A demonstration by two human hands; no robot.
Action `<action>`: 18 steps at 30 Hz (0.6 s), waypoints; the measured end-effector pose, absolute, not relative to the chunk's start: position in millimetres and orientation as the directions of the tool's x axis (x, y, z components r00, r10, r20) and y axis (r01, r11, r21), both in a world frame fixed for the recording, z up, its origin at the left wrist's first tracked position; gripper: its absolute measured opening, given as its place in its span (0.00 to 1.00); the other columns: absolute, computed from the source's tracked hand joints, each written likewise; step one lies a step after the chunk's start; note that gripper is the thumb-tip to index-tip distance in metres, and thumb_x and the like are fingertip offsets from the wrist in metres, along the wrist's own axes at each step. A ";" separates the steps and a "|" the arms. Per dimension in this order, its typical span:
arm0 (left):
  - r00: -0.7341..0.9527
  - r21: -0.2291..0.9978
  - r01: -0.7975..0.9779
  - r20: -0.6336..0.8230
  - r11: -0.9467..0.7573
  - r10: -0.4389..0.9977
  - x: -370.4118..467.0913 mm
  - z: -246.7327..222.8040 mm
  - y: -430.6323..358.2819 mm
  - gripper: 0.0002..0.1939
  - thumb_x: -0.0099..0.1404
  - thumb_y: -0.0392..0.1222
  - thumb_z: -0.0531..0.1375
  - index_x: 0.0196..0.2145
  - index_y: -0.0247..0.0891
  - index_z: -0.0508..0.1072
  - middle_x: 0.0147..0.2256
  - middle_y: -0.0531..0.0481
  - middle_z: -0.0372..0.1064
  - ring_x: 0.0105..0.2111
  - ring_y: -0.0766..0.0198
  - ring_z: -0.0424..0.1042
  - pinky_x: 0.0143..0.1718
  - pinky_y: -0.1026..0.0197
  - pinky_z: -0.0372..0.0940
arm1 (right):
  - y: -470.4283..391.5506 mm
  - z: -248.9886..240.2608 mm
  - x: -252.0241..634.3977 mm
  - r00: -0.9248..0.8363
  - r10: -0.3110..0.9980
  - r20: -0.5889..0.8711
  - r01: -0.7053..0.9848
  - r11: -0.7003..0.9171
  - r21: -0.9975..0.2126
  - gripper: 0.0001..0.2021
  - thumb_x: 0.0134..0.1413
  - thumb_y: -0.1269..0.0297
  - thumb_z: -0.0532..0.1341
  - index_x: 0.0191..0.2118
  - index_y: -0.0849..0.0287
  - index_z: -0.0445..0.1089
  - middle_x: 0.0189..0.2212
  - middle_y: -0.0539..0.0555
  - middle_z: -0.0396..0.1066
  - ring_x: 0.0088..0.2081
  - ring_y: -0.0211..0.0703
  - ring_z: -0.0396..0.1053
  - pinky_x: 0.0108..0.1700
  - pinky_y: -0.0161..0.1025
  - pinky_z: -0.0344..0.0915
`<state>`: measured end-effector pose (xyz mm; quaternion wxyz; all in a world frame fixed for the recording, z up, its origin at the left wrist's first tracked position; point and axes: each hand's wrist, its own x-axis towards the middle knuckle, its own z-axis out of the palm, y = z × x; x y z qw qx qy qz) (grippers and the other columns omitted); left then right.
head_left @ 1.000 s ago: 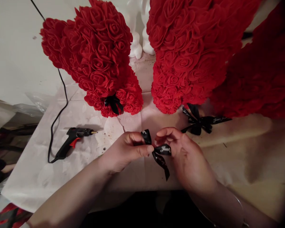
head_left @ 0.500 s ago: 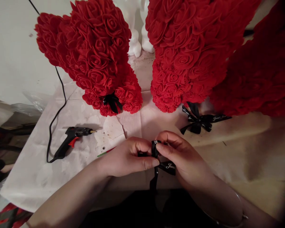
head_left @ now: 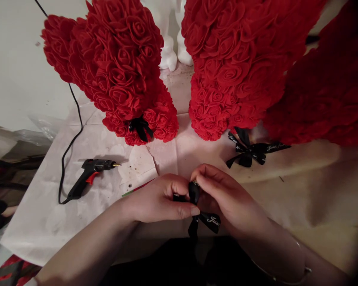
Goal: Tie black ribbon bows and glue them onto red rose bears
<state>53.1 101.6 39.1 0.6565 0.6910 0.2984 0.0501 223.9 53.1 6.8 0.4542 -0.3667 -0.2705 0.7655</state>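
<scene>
A black ribbon bow [head_left: 209, 221] with white lettering is held between my two hands above the table's near edge. My left hand [head_left: 164, 198] pinches its middle between thumb and fingers. My right hand [head_left: 220, 188] grips an upper loop of the same bow with thumb and forefinger; its other fingers are curled and partly hidden. Loose tails of the ribbon hang below my left thumb. Beyond my right hand, another black bow [head_left: 247, 153] with white lettering lies on the table covering [head_left: 193, 155].
A black glue gun [head_left: 91, 174] with a red trigger lies at left, its cord [head_left: 74, 137] running back. Red rose-covered figures stand at the back left [head_left: 119, 79], centre [head_left: 232, 75] and right [head_left: 325, 99]. White figures [head_left: 168, 53] stand behind. A thin red-green stick [head_left: 134, 190] lies near my left wrist.
My right fingers have shifted slightly on the upper loop, which now shows a plainer black face. The hanging tail has swung a little. The glue gun and figures stay in place.
</scene>
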 end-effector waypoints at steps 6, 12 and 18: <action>0.813 0.924 0.383 -0.345 0.015 0.469 54.1 40.1 100.8 0.13 0.63 0.47 0.59 0.28 0.33 0.71 0.28 0.52 0.64 0.30 0.68 0.64 0.32 0.67 0.60 | 54.8 11.8 225.0 -0.263 0.929 -0.261 -0.257 -0.328 -0.909 0.06 0.49 0.62 0.64 0.30 0.57 0.67 0.25 0.45 0.64 0.28 0.33 0.61 0.29 0.30 0.59; 0.749 0.941 0.319 -0.321 0.109 0.579 56.6 35.3 96.4 0.14 0.63 0.47 0.60 0.28 0.32 0.73 0.30 0.50 0.67 0.31 0.67 0.65 0.36 0.65 0.61 | 56.7 7.0 220.4 -0.153 0.921 -0.357 -0.555 -0.379 -0.741 0.15 0.52 0.48 0.62 0.32 0.56 0.66 0.25 0.47 0.65 0.25 0.34 0.62 0.28 0.32 0.60; 0.453 0.968 0.121 -0.253 0.222 0.855 57.4 24.2 94.2 0.17 0.60 0.51 0.64 0.25 0.34 0.73 0.25 0.52 0.65 0.28 0.69 0.63 0.33 0.66 0.59 | 57.5 -0.5 215.1 -0.073 0.941 -0.331 -0.645 -0.298 -0.703 0.23 0.50 0.39 0.60 0.40 0.55 0.65 0.34 0.50 0.69 0.35 0.40 0.68 0.36 0.36 0.66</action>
